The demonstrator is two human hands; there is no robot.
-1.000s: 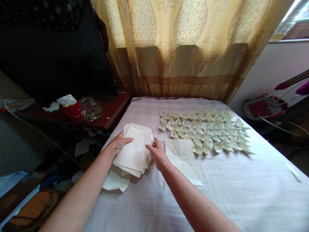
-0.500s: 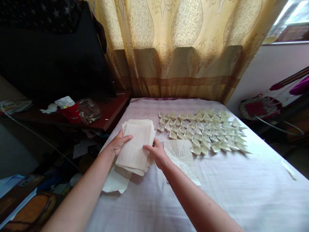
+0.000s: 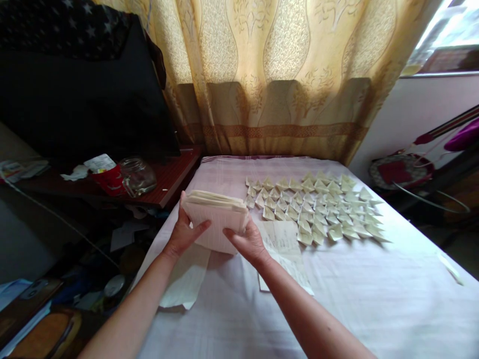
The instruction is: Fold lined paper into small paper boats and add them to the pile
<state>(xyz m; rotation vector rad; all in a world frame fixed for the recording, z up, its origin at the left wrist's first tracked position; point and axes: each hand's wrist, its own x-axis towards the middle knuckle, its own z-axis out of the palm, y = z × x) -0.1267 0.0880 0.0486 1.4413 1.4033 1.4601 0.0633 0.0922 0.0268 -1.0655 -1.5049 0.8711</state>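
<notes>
Both of my hands grip a thick stack of lined paper (image 3: 215, 224), tilted up so that its far edge shows. My left hand (image 3: 185, 229) clasps the left side, thumb across the front sheet. On the right side my right hand (image 3: 247, 239) does the same, its fingers behind the stack. Under and left of the stack a loose pale sheet (image 3: 185, 281) lies on the white cloth. Beside my right wrist rests a sheet with handwriting (image 3: 284, 249). Several rows of small folded paper boats (image 3: 310, 204) stand beyond it.
The cloth-covered table (image 3: 374, 294) reaches to a yellow curtain (image 3: 254, 99). At left, a dark red desk (image 3: 168, 182) bears a glass jar (image 3: 137, 177), a red cup (image 3: 108, 179) and a black screen (image 3: 86, 109). A thin white strip (image 3: 450, 269) lies near the right edge.
The paper stack has been tipped from nearly flat to more upright, its sheets now more even. My right hand has shifted slightly right and my left hand grips with fingers along the side.
</notes>
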